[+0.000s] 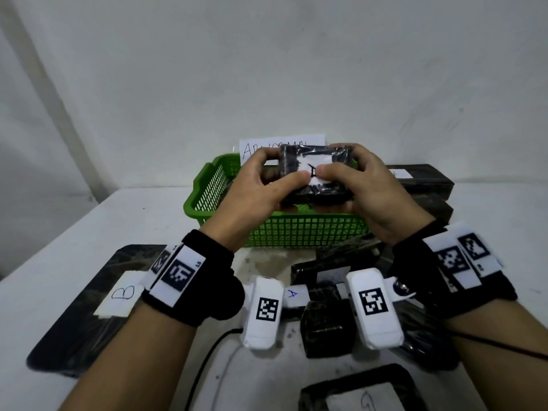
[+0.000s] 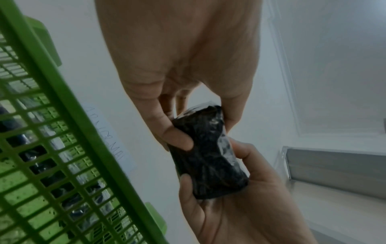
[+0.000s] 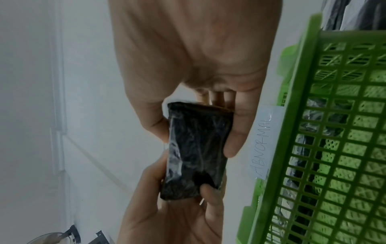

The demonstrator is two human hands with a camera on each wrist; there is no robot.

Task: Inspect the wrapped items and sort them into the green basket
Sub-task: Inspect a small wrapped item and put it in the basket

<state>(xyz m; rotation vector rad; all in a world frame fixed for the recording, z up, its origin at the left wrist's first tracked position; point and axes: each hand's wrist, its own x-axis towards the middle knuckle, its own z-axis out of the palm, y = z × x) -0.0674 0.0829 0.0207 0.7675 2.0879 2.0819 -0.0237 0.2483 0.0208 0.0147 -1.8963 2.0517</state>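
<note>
Green basket sits just below my fingers, its mesh holding dark wrapped shapes, blurred, probably more bundles. Above its near wall I hold one black wrapped item level, my left hand and right hand clamped on opposite ends, both thumbs pressing its white label.
</note>
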